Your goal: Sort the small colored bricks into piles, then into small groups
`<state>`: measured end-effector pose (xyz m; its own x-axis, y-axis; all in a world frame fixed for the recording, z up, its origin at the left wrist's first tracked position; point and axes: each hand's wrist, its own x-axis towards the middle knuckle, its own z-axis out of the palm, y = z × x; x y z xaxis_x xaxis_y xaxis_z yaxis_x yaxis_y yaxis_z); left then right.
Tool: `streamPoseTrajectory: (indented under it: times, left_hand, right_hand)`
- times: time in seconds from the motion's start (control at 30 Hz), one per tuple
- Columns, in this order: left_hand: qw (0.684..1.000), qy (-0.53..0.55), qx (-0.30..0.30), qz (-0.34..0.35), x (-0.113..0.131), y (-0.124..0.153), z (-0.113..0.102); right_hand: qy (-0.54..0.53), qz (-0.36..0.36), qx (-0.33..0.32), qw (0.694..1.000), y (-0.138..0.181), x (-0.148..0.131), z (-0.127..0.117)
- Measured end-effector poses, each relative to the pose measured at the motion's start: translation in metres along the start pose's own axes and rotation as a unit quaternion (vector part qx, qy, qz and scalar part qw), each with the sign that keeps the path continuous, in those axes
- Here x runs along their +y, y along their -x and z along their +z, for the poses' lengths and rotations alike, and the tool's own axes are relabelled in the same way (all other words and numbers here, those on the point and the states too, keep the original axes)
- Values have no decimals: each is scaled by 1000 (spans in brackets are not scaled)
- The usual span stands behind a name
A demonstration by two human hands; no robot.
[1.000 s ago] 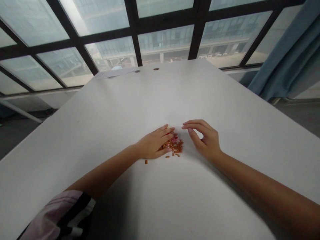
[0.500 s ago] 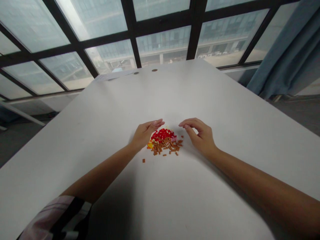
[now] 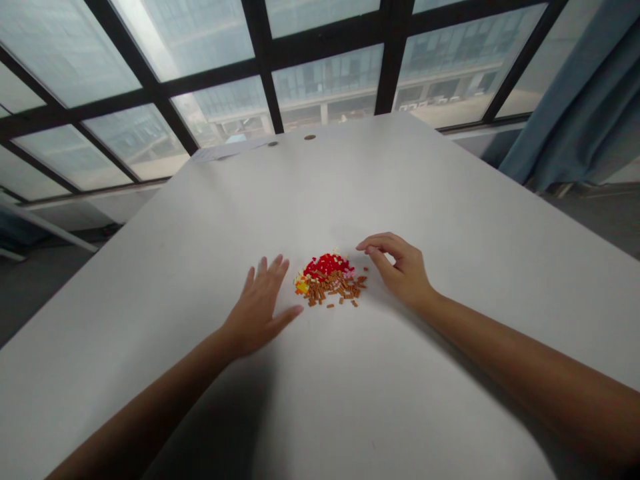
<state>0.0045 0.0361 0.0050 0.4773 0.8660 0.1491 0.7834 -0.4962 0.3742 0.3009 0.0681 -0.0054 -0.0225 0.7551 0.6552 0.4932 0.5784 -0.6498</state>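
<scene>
A small heap of tiny bricks (image 3: 329, 279) lies in the middle of the white table (image 3: 400, 167): red ones at the back, brown ones in front, a few yellow and pink at the edges. My left hand (image 3: 258, 308) lies flat on the table just left of the heap, fingers spread, holding nothing. My right hand (image 3: 399, 268) rests on its edge just right of the heap, fingers curled inward with the fingertips near the bricks; nothing shows in its grasp.
Two small round holes (image 3: 309, 137) sit near the table's far edge, with a sheet of paper (image 3: 225, 150) at the far left corner. Large black-framed windows rise beyond. A blue curtain (image 3: 575, 113) hangs at the right.
My left hand has come off the heap and slid back and left, now flat on the table, uncovering the red bricks. The stray brown brick at the left is no longer visible. My right hand has barely moved.
</scene>
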Motion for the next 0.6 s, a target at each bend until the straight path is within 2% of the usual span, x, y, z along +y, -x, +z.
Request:
streamPoseTrajectory:
  times: [0.1,0.2,0.37,0.5,0.6]
  left_hand:
    - [990,-137,0,23,2,4,15]
    - [981,-192,-8,17,6,-10,26]
    - [982,-188,-14,-19,17,-47,33]
    - [986,-166,6,9,22,-61,31]
    - [987,-156,-16,36,19,-60,24]
  right_hand:
    - [2,10,-4,1000,0,1,0]
    - [10,27,-13,1000,0,4,0]
    - [40,44,-67,996,1,8,2]
    - [68,34,-153,985,-2,12,5]
    - [88,29,-208,974,-9,19,10]
